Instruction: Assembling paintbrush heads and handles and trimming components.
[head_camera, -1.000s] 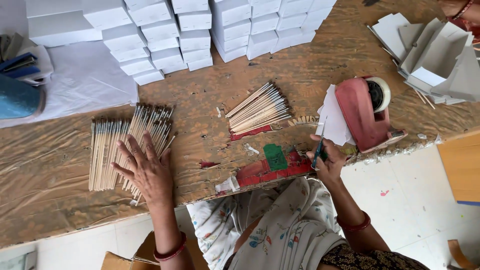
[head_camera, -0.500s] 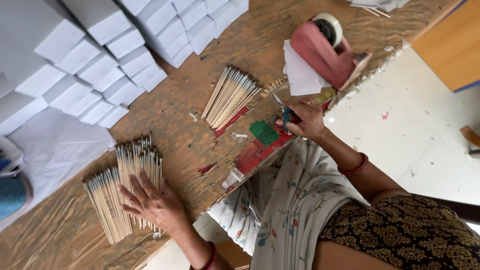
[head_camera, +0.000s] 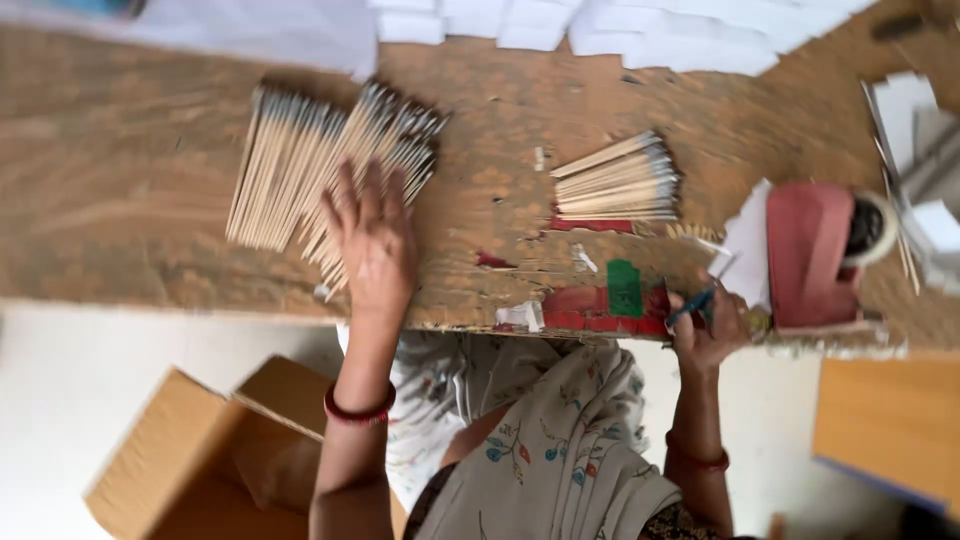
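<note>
Two piles of thin sticks sit on a worn brown table (head_camera: 130, 200). Left hand (head_camera: 372, 240) lies flat, fingers spread wide, on the bigger stick pile (head_camera: 320, 160). Right hand (head_camera: 705, 325) at the table edge has its fingers closed around a small blue tool (head_camera: 692, 305), beside a red tape dispenser (head_camera: 815, 255). White boxes (head_camera: 640, 25) line the far side; a cardboard box (head_camera: 200, 450) sits on the pale floor.
</note>
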